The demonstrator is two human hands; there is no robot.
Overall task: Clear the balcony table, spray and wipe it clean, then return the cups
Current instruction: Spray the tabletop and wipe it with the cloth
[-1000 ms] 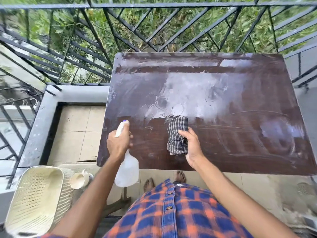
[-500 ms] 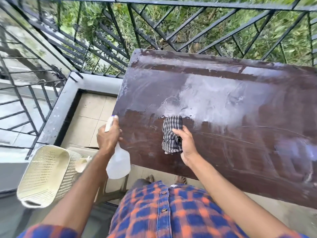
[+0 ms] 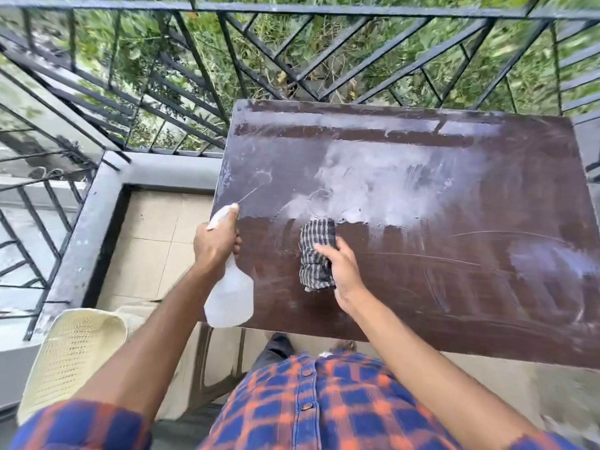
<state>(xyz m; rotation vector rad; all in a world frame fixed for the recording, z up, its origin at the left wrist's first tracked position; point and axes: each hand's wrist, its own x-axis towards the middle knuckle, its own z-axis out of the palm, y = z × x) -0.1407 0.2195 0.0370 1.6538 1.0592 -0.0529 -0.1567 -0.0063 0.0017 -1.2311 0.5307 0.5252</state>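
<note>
The dark brown balcony table (image 3: 454, 287) is bare of cups and smeared with wet white streaks across its middle and far side. My left hand (image 3: 216, 243) grips a translucent white spray bottle (image 3: 230, 293) at the table's left edge, nozzle aimed over the top, with a thin jet of liquid leaving it. My right hand (image 3: 341, 271) presses a folded black-and-white checked cloth (image 3: 316, 254) flat on the near-left part of the table. No cups are in view now.
A black metal railing (image 3: 292, 60) runs close behind and left of the table, with greenery beyond. A cream perforated plastic chair (image 3: 74, 349) stands at the lower left on the tiled floor (image 3: 152, 248). My feet show under the table's near edge.
The spray bottle has moved right, over the table's left edge, and now shoots a jet. The cloth and my right hand have stayed about in place. A cup on the chair has left view.
</note>
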